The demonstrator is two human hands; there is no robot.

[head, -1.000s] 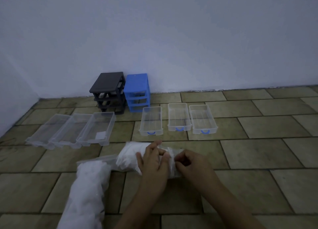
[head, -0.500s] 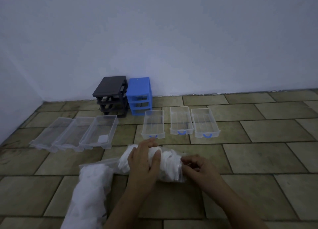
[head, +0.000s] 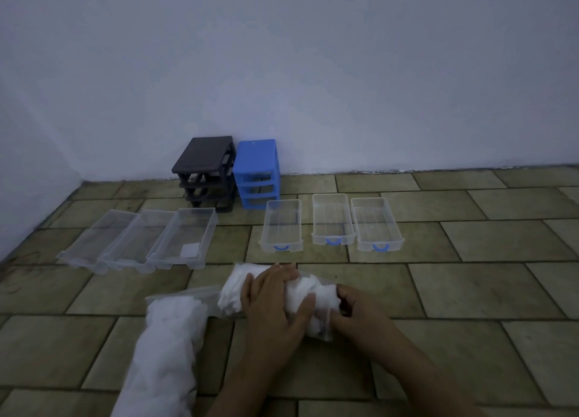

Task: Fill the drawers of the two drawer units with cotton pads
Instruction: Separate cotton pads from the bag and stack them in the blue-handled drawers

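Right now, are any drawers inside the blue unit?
No, the blue unit stands hollow, and its three drawers lie out on the floor.

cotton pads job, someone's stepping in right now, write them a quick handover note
Left hand grips the middle of the bag of cotton pads on the floor; right hand pinches its right end. A second bag lies to the left.
Black unit and blue unit stand at the wall, drawers out: three clear drawers on the left, three blue-handled drawers on the right.
Done: drawers laid out; one holds something small and white.
Left: open the bag, fill six drawers, slide them back.
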